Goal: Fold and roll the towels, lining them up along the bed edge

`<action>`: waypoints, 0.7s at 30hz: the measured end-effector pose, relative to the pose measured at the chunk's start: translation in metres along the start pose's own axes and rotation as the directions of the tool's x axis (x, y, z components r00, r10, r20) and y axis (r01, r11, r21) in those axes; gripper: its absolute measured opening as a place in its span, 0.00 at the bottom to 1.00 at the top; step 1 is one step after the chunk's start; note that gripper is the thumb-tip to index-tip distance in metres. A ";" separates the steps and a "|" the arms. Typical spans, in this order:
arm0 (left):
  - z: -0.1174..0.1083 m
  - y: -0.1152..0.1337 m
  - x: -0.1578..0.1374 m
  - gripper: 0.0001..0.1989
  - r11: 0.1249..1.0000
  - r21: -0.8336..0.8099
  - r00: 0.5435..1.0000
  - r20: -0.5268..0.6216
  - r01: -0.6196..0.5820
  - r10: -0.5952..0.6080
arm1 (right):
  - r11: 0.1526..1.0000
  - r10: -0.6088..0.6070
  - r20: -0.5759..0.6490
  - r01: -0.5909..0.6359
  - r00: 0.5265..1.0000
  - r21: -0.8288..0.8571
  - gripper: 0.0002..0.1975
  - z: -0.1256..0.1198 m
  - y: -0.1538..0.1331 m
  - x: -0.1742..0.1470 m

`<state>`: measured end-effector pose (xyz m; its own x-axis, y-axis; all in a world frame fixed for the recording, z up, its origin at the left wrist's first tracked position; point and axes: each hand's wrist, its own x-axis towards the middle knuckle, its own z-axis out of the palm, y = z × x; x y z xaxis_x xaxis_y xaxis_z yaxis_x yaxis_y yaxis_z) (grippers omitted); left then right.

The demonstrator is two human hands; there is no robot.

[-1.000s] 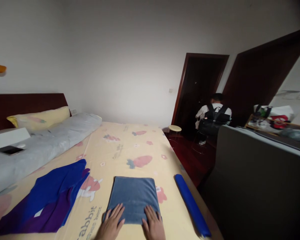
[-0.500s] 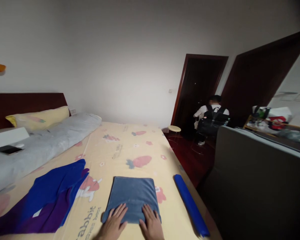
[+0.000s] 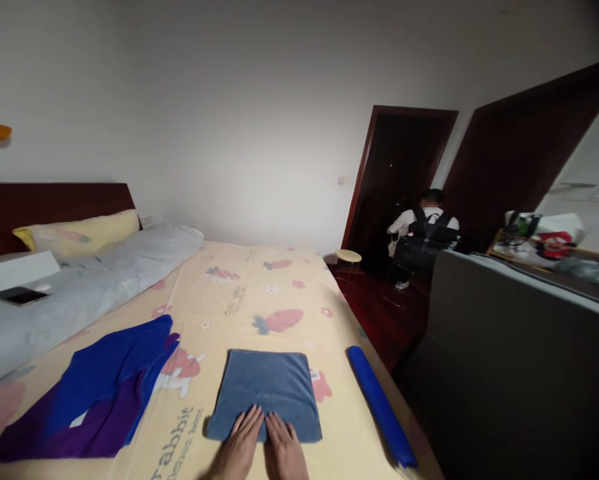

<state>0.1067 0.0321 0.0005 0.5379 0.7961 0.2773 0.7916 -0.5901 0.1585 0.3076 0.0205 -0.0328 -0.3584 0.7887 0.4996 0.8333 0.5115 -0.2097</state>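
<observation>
1 cloth (image 3: 268,383) under L+R fingers (image 3: 250,421)

Folded cloth (image 3: 266,380) — velvety, matt (faint sheen); blue roll (image 3: 379,403) — smooth, slightly glossy; headboard (image 3: 54,203), smooth wood.

There are two hands (image 3: 242,441) (image 3: 284,445), two cloths (image 3: 266,383) (image 3: 104,373), one blue roll (image 3: 380,405), one bed (image 3: 249,280), one yellow pillow (image 3: 82,235), one pale stool (image 3: 348,256) and one seated person (image 3: 405,221).

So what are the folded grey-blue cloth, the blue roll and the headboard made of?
The folded grey-blue cloth looks like plush, velvety fabric, given its soft sheen. The blue roll looks smooth, with few wrinkles: perhaps plastic or rolled fabric. The headboard is probably smooth, stained wood, going by its dark reddish-brown colour.
</observation>
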 end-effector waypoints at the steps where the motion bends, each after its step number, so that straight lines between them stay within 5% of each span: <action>1: -0.005 -0.002 -0.003 0.31 1.000 -0.011 1.000 0.010 -0.022 0.022 | 1.000 -0.002 0.004 0.002 1.000 -0.009 0.30 -0.003 0.007 -0.004; 7: -0.036 -0.039 -0.030 0.35 0.998 -0.004 0.986 0.156 0.067 -0.065 | 0.998 0.015 0.049 -0.012 0.999 -0.068 0.31 -0.032 0.059 -0.032; 12: -0.042 -0.043 -0.023 0.42 0.985 0.026 0.938 0.302 0.173 -0.172 | 0.996 0.054 0.042 -0.051 0.998 -0.074 0.32 -0.033 0.062 -0.026; 17: -0.055 -0.042 -0.022 0.48 0.991 -0.030 0.893 0.437 0.130 -0.104 | 0.984 -0.113 -0.059 0.103 0.992 -0.144 0.27 -0.030 0.071 -0.031; 21: -0.048 -0.035 -0.032 0.42 0.985 0.038 0.907 0.385 0.170 -0.172 | 0.968 -0.158 -0.081 0.138 0.984 -0.207 0.16 -0.026 0.070 -0.038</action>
<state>0.0479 0.0211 0.0316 0.4634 0.8750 -0.1401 0.8821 -0.4403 0.1675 0.3904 0.0171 -0.0451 -0.4500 0.6675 0.5932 0.8447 0.5337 0.0403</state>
